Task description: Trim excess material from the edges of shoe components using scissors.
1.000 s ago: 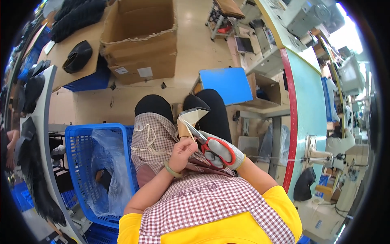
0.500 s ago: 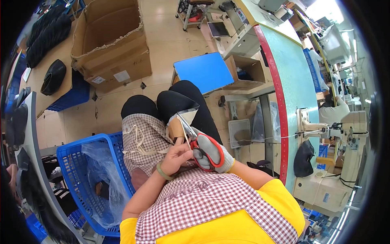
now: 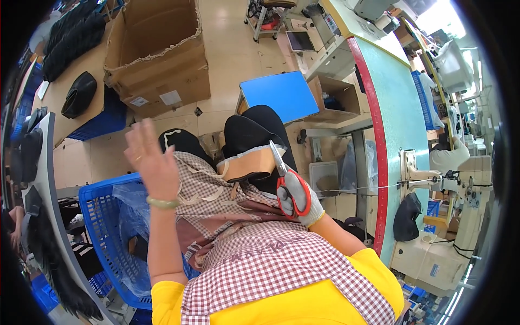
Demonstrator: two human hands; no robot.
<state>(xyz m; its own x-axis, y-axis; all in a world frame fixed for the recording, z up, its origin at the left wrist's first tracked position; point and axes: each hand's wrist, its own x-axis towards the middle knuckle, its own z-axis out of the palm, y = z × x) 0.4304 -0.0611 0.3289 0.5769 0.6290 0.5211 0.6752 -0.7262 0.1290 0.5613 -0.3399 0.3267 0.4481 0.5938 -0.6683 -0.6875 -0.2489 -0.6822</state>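
Note:
My left hand (image 3: 154,165), bare with a pale green bangle, is raised over the left side of my lap near the blue basket's rim. Its fingers are stretched out, slightly blurred, and hold nothing. In a pale work glove, my right hand (image 3: 310,210) is closed round the red handles of a pair of scissors (image 3: 279,160). Their blades point away from me, beside a curved tan piece with black edges (image 3: 250,164), perhaps a shoe upper, lying across my thighs. Cream strips (image 3: 201,199) lie loosely on my checked apron; another bit rests on my left knee.
At my left stands a blue plastic basket (image 3: 103,233) with clear film inside. Ahead are a large cardboard box (image 3: 168,81) and a blue-topped stool (image 3: 279,96). A red-edged table (image 3: 401,103) with a sewing machine (image 3: 425,249) flanks my right. Black pieces lie on the left-hand tables.
My left hand has left the tan piece and moved left and away from me, fingers opening. The tan piece now lies sideways on my lap. The scissors have shifted slightly right.

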